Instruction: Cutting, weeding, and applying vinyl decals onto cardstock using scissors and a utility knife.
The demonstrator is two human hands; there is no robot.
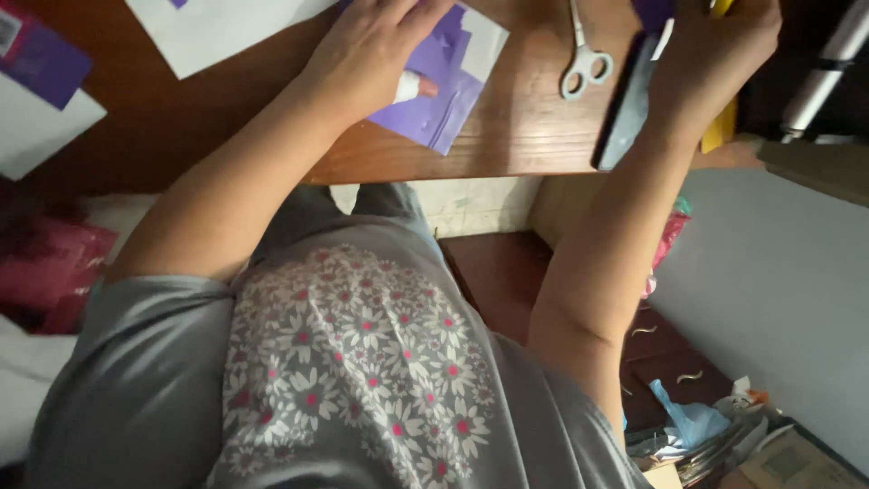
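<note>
left hand [376,50] far left, palm down, fingers flat, bandaged thumb, right hand [715,45] far right, fingers curled, both forearms extended

One head-worn camera here, looking steeply down the person's own chest, close in; the table [525,136] edge and both hands crowd the frame's top, floor below.

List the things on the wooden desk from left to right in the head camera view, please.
White paper → left hand on the purple paper → scissors → black flat thing → right hand → yellow thing.
</note>
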